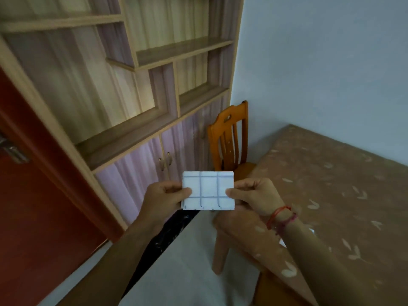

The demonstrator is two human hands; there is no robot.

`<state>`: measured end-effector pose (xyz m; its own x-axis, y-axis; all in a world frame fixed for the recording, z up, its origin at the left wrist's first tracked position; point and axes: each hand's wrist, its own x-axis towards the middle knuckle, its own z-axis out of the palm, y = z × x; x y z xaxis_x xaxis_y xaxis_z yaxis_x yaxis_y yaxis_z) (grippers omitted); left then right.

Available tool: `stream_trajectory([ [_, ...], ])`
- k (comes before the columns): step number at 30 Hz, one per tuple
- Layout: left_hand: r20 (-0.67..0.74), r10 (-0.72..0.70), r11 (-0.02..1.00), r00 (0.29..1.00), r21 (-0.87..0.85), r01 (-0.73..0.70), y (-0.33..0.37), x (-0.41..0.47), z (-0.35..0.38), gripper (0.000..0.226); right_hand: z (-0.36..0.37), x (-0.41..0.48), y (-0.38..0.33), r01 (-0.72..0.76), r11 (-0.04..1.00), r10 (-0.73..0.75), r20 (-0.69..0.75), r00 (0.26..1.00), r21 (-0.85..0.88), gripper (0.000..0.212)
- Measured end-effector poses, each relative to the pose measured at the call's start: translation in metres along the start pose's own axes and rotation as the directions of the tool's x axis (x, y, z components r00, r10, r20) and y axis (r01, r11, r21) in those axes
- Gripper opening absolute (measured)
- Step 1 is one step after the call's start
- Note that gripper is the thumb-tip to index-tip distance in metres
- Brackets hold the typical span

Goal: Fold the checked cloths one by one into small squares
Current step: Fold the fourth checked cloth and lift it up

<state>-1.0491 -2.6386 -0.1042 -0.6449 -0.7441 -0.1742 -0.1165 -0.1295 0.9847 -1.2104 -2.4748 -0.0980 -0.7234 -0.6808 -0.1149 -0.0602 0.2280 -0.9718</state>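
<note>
Between the left hand [163, 196] and right hand [254, 195], each pinched shut on one side edge, the checked cloth [208, 191] appears near its last fold; halving it sideways would likely square it.

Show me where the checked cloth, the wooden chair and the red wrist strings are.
checked cloth [207, 191], head view, middle of the folded face.
wooden chair [227, 138], head view, slatted backrest.
red wrist strings [279, 214], head view, loop across the right wrist.
</note>
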Motion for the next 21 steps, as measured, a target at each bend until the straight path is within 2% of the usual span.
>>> stream_trajectory([
  [3,0.087,-0.003,0.998,0.996,0.063,-0.003,0.008,0.045,0.032,0.008,-0.030,0.026,0.005,-0.023,1.000,0.021,-0.102,0.995,-0.020,0.003],
  [7,0.233,-0.030,0.996,0.972,0.094,0.008,0.008,0.093,0.081,0.006,-0.069,0.045,0.017,-0.087,0.996,0.082,-0.228,0.970,-0.010,0.015],
  [9,0.308,-0.042,0.994,0.950,0.105,0.010,0.006,0.113,0.107,0.011,-0.088,0.051,0.025,-0.124,0.991,0.131,-0.279,0.952,0.040,0.011],
  [12,0.379,-0.093,0.990,0.921,0.134,0.045,0.001,0.141,0.143,0.009,-0.112,0.061,0.036,-0.161,0.978,0.200,-0.374,0.906,0.133,0.022],
  [15,0.449,-0.120,0.985,0.885,0.163,0.051,-0.002,0.169,0.172,0.015,-0.125,0.074,0.043,-0.181,0.963,0.253,-0.445,0.859,0.198,0.015],
  [18,0.489,-0.122,0.980,0.864,0.199,0.026,-0.004,0.199,0.196,0.008,-0.136,0.091,0.050,-0.170,0.955,0.275,-0.507,0.817,0.244,0.004],
  [21,0.528,-0.144,0.964,0.837,0.267,-0.003,-0.008,0.234,0.220,0.007,-0.143,0.110,0.057,-0.196,0.947,0.311,-0.564,0.765,0.256,0.004],
])
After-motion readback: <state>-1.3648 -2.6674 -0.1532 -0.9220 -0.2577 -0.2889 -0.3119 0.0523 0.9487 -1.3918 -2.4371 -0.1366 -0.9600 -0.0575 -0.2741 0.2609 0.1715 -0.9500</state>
